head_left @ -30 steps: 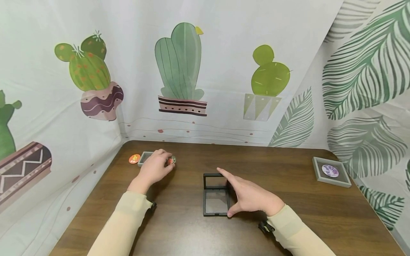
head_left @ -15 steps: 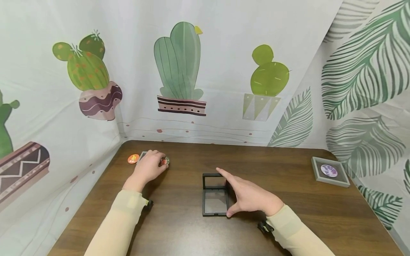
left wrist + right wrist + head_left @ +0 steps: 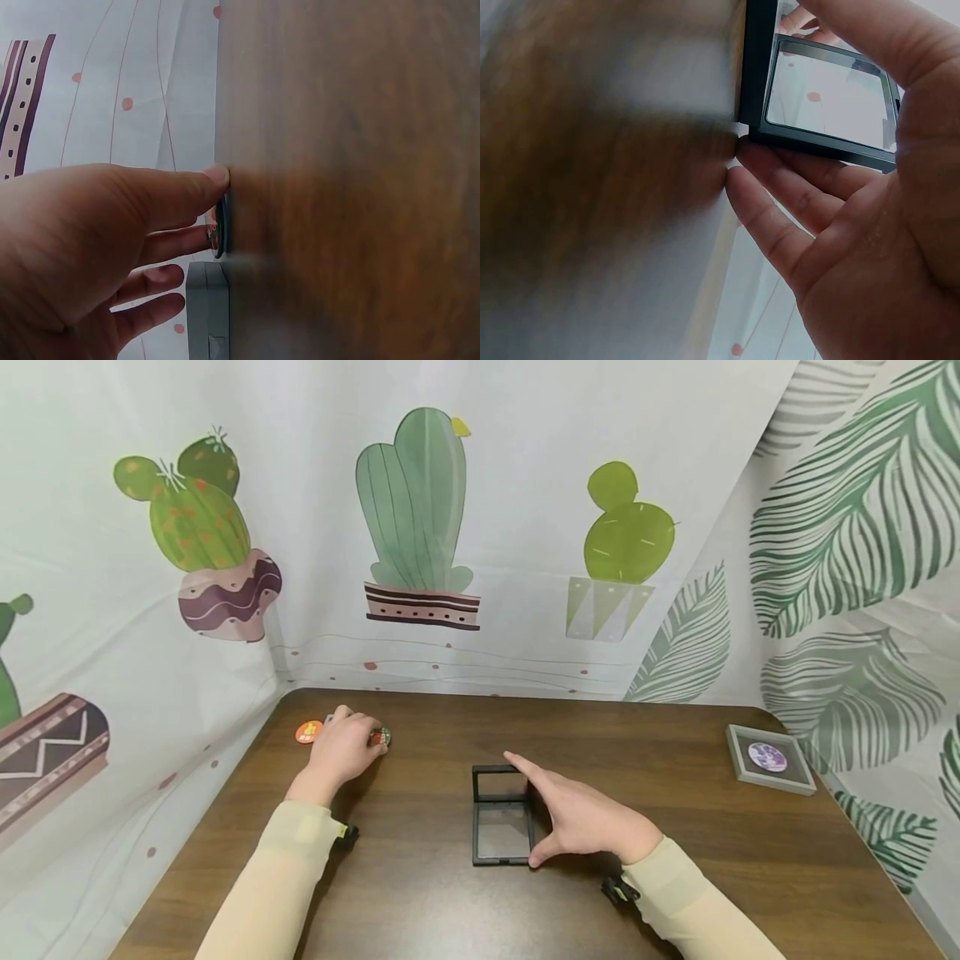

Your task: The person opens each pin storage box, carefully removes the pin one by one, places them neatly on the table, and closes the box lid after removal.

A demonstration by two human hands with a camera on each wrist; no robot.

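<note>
In the head view my left hand (image 3: 343, 747) is at the table's back left, with thumb and a finger on the rim of a round badge (image 3: 386, 737) printed in green and red. The left wrist view shows this badge (image 3: 218, 229) edge-on between thumb and finger, close to the tabletop. A grey frame (image 3: 207, 311) sits beside it, mostly hidden by the hand in the head view. My right hand (image 3: 585, 814) holds a small black display case (image 3: 502, 862) at the table's middle, thumb at its front corner, fingers by the raised lid with its clear window (image 3: 825, 94).
An orange round badge (image 3: 307, 732) lies left of my left hand. At the right back stands a grey frame (image 3: 772, 781) with a purple round badge (image 3: 768, 757) inside. A cactus-print cloth (image 3: 525, 527) hangs behind the brown wooden table (image 3: 420, 893).
My left hand has shifted left, and the green and red badge has slid left with it, covering more of the grey frame. The right hand and the black case stay in place.
</note>
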